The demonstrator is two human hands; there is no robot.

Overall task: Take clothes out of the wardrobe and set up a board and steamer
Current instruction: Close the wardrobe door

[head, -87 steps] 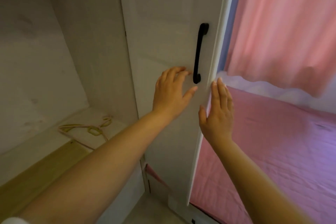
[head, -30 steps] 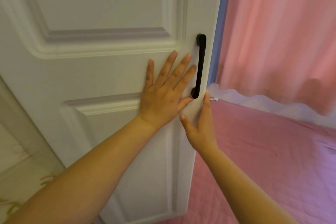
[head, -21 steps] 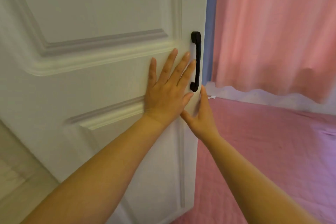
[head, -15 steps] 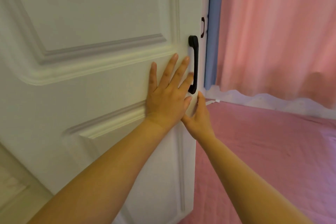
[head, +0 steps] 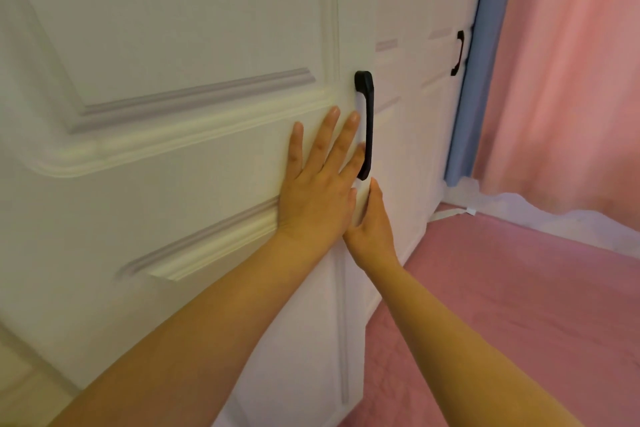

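Both hands flat: left hand (head: 317,194) pressing door (head: 173,166) mid-frame; right hand (head: 372,229) fingers hidden behind its edge.

Wardrobe door (head: 180,45): white painted panel, smooth, soft satin sheen, raised moulding. Door handle (head: 366,125): black, matt, smooth; metal or plastic unclear. Far handle (head: 458,53) on right: also black. Curtain (head: 568,73): pink cloth, soft folds, matt. Bed cover (head: 519,305): pink quilted fabric, stitched texture, matt. Blue strip (head: 474,80): flat, matt.
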